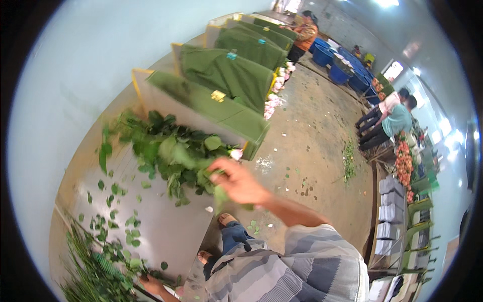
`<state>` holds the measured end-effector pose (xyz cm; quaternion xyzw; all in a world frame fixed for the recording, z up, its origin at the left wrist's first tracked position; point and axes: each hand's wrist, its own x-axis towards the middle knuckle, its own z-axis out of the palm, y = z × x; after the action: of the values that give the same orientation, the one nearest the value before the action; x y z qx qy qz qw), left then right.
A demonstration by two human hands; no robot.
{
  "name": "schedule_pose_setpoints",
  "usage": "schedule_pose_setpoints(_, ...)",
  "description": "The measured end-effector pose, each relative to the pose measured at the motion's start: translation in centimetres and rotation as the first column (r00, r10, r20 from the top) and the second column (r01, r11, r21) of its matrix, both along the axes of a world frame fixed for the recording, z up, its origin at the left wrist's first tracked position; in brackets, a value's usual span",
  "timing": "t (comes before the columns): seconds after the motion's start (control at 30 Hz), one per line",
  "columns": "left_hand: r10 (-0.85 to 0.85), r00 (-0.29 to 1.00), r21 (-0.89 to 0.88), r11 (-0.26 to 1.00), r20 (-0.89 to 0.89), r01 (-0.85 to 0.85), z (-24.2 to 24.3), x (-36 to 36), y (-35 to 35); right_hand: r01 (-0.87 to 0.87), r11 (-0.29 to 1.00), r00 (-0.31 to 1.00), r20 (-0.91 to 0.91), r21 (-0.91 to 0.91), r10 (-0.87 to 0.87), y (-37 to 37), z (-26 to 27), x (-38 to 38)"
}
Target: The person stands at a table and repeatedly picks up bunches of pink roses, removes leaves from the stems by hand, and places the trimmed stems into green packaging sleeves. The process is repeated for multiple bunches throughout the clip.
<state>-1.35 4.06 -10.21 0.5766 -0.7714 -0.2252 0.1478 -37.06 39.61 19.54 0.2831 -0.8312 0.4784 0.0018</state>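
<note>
My right hand (236,183), blurred by motion, is closed around the end of a leafy rose stem (183,154). That stem lies over the near end of a pile of dark green rose foliage (158,124) on the metal table (162,230). A pale pink rose bloom (236,154) shows just above my fingers. At the lower left my left hand (151,285) is beside a bundle of long green stems (86,268); leaves and the picture's edge partly hide it, so its grip is unclear. Loose leaves (132,232) are scattered over the tabletop.
Green cloth-covered partitions (226,71) stand beyond the foliage, with pink roses (277,81) at their ends. A person (305,34) stands behind them. Blue tubs (339,73), two more people (396,117), orange roses (403,162) and cardboard stacks (390,204) line the right side. Leaves litter the floor (309,151).
</note>
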Motion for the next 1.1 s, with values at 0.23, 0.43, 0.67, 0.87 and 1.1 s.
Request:
schedule_pose_setpoints(0.23,-0.014,0.999,0.166,0.986,-0.033,0.019,5.2,-6.7,0.5,0.685,0.703,0.675,-0.195,-0.193,-0.712,18.4,11.6,-13.6)
schedule_pose_setpoints(0.43,-0.010,0.988,0.170,0.985,-0.153,0.037,9.7,-17.8,7.0,0.653,0.730,0.680,-0.269,-0.200,-0.682,25.2,7.3,-29.0)
schedule_pose_setpoints(0.67,-0.001,0.960,0.281,0.956,-0.279,0.083,10.0,-24.9,10.7,0.597,0.782,0.618,-0.520,-0.179,-0.590,24.8,5.0,-37.9)
schedule_pose_setpoints(0.87,0.053,0.939,0.383,0.920,-0.341,0.086,8.9,-28.1,11.5,0.711,0.686,0.470,-0.621,-0.155,-0.628,29.7,10.1,-44.3)
schedule_pose_setpoints(1.1,0.183,0.906,0.476,0.879,-0.381,0.022,7.0,-29.2,10.5,0.775,0.628,0.528,-0.613,0.065,-0.588,31.7,10.5,-58.6)
